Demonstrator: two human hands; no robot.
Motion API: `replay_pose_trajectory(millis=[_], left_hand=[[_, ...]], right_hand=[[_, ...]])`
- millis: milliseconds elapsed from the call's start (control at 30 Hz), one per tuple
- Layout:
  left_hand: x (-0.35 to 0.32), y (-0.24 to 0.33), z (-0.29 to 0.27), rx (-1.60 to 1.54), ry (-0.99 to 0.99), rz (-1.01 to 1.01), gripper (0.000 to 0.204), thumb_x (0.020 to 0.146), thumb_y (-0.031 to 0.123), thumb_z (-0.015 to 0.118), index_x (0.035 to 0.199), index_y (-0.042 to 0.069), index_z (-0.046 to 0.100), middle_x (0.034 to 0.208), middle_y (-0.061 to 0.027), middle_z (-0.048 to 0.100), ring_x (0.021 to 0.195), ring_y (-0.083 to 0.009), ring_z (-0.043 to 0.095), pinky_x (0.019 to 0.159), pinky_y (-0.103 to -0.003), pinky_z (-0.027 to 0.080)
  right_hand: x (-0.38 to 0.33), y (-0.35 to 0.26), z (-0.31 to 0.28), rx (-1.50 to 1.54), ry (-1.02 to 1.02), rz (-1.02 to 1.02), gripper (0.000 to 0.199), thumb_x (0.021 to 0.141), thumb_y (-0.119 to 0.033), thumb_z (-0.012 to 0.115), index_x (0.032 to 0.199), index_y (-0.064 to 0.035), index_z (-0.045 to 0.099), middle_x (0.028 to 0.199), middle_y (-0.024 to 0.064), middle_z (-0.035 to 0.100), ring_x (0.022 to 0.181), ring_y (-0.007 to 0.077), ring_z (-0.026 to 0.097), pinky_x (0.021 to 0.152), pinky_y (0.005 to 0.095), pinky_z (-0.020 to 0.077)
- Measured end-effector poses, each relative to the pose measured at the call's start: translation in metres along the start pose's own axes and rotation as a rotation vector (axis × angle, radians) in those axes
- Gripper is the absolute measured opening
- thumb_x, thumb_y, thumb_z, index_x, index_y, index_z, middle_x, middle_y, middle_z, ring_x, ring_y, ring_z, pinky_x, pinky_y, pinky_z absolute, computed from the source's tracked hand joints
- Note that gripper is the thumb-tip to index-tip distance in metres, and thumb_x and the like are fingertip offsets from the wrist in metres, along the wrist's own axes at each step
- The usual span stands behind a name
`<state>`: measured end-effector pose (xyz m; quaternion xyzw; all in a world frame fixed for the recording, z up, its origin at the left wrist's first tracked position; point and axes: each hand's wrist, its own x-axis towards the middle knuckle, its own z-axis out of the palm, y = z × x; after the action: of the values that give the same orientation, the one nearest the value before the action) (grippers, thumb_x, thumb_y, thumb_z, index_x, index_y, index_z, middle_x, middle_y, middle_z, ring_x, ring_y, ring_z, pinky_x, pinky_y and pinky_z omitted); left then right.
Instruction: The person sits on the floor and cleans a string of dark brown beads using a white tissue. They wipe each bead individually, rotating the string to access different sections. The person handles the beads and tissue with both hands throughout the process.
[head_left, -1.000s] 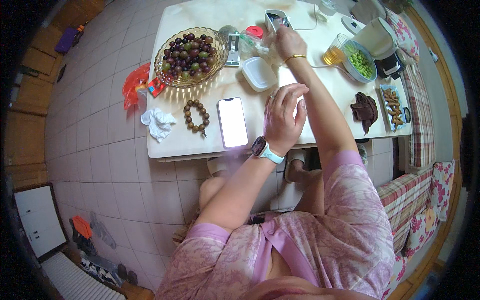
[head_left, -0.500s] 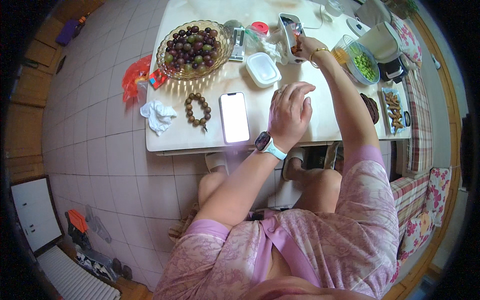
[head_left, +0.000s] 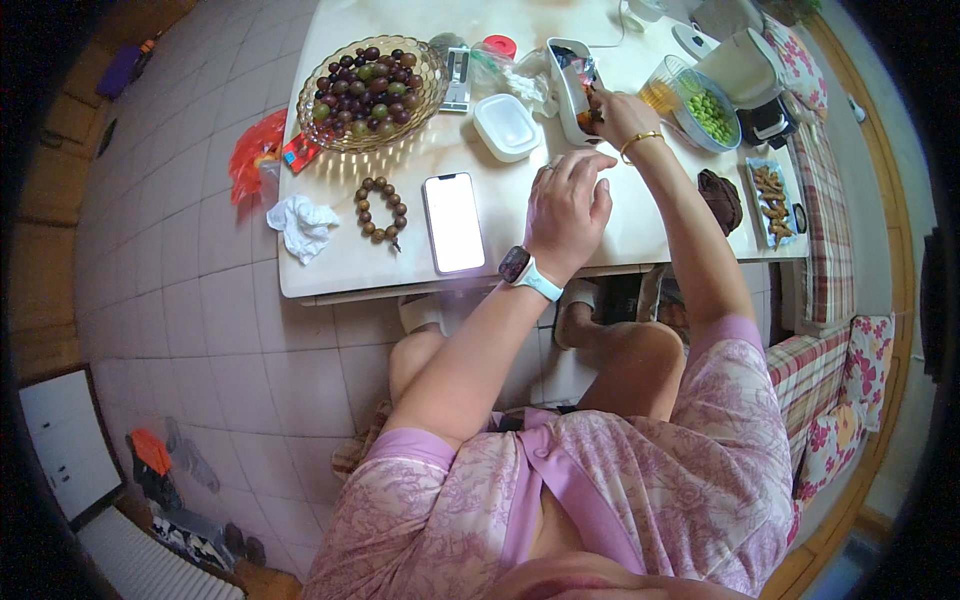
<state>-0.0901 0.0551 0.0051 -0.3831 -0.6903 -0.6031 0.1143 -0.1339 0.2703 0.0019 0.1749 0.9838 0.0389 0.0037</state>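
My right hand [head_left: 622, 118], with a gold bangle on its wrist, reaches into the near end of a long white box [head_left: 561, 90]. Dark and reddish-orange small items lie in that box; the fingertips are down among them, so their grip is hidden. My left hand [head_left: 563, 205] wears a watch with a pale mint band. It holds nothing over the front of the table, fingers loosely bent and thumb apart. A small white lidded tub [head_left: 507, 127] sits just beyond it. Left of this hand lies a phone [head_left: 454, 222] with a bright white screen.
On the left are a glass bowl [head_left: 308, 113] of grapes, a bead bracelet [head_left: 382, 213], crumpled tissue [head_left: 302, 226] and a red bag [head_left: 257, 158]. To the right stand a bowl of green beans or peas [head_left: 710, 118], a brown bundle [head_left: 719, 200] and a tray of brown food pieces [head_left: 773, 203].
The whole view has shifted slightly, with the table's things sitting a little further left and up. My right hand stays at the white box; my left hand keeps much the same pose.
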Motion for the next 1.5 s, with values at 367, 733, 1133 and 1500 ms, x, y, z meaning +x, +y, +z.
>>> replay_pose_trajectory(millis=[367,733,1133,1500], left_hand=[[0.001,0.0,0.002,-0.004,-0.033,-0.001,0.023,0.081,0.007,0.057,0.104,0.008,0.059,0.105,-0.0082,0.062,0.097,-0.0276,0.058,0.085,-0.04,0.044],[0.0,0.001,0.001,-0.014,-0.057,-0.02,0.02,0.082,0.005,0.055,0.102,0.005,0.06,0.102,-0.0108,0.063,0.095,-0.0296,0.059,0.086,-0.04,0.045],[0.002,0.001,0.011,-0.011,-0.068,-0.016,0.019,0.083,0.005,0.055,0.101,0.005,0.061,0.1,-0.0109,0.063,0.095,-0.0297,0.06,0.084,-0.039,0.046],[0.001,0.0,0.015,-0.019,-0.084,-0.026,0.018,0.082,0.005,0.056,0.1,0.005,0.061,0.099,-0.0106,0.063,0.092,-0.0299,0.06,0.082,-0.039,0.047]], right_hand=[[0.019,-0.014,0.004,0.028,-0.068,-0.086,0.021,0.075,-0.022,0.063,0.09,-0.0078,0.066,0.089,0.0172,0.066,0.079,0.036,0.065,0.071,0.0436,0.0524],[0.062,0.024,-0.013,0.291,-0.041,-0.03,0.036,0.081,-0.032,0.065,0.087,0.0028,0.068,0.07,0.0141,0.067,0.058,0.0219,0.063,0.057,0.0339,0.0512],[0.127,0.048,0.028,0.418,0.286,0.124,0.03,0.083,-0.029,0.063,0.095,-0.0027,0.07,0.083,0.0157,0.07,0.071,0.0268,0.069,0.07,0.0355,0.0545],[0.071,0.029,0.014,0.305,0.086,0.035,0.031,0.083,-0.033,0.063,0.097,-0.0062,0.071,0.089,0.0159,0.07,0.077,0.0316,0.066,0.074,0.039,0.0526]])
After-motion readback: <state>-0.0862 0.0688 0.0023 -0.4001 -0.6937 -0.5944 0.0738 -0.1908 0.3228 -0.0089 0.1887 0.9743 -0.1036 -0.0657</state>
